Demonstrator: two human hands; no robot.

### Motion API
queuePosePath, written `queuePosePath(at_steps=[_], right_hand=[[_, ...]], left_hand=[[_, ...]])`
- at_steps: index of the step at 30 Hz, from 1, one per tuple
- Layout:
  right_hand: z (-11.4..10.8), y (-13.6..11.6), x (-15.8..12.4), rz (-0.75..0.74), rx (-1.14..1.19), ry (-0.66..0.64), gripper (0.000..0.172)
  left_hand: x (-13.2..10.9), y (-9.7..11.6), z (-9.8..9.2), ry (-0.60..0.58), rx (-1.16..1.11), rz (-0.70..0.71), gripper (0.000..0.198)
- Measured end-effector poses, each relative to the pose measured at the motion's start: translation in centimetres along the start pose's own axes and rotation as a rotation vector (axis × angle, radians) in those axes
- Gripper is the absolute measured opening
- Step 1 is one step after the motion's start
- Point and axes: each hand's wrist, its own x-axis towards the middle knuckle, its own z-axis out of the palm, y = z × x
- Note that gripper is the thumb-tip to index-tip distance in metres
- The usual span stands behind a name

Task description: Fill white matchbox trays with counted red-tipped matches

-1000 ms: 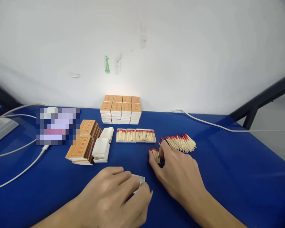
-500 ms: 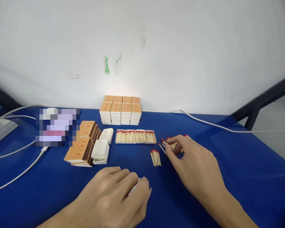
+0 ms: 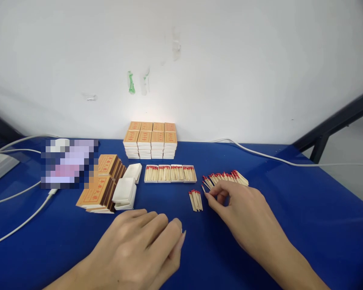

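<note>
The right hand (image 3: 245,213) is at the right of the centre of the frame, low above the tabletop (image 3: 305,225). Its thumb and index finger make a narrow curve, and their tips are at the lower end of a single match (image 3: 203,188). I cannot tell whether they grip it or only touch it. The larger pile of matches (image 3: 226,177) lies just behind this hand, with red heads toward the top of the frame, and the hand covers a part of it. A small group of matches (image 3: 195,200) lies apart, to the left of the thumb.

The left hand (image 3: 136,245) is in the lower middle of the frame, its back turned up and its fingers curled inward. What is under these fingers is hidden, so I cannot tell if they hold something.

Near the centre, four white trays (image 3: 170,181) filled with matches stand in one row, touching each other. To their left are white boxes (image 3: 124,189), close beside a stack of orange covers (image 3: 95,191). Behind the row, near the wall (image 3: 230,72), stands a block of orange matchboxes (image 3: 149,139) in several layers.
</note>
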Motion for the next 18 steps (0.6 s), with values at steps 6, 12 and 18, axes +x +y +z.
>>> queuePosePath(at_steps=[6, 12, 18], right_hand=[[-0.37, 0.0, -0.16, -0.033, 0.119, -0.006, 0.023], [-0.28, -0.08, -0.35, -0.03, 0.21, -0.033, 0.019], [-0.03, 0.04, -0.44, -0.034, 0.233, -0.098, 0.019]], left_hand=[[0.05, -0.08, 0.03, 0.006, 0.0, 0.001, 0.012], [0.04, 0.16, 0.09, -0.003, 0.005, -0.005, 0.011], [0.21, 0.17, -0.02, 0.002, -0.01, -0.008, 0.012]])
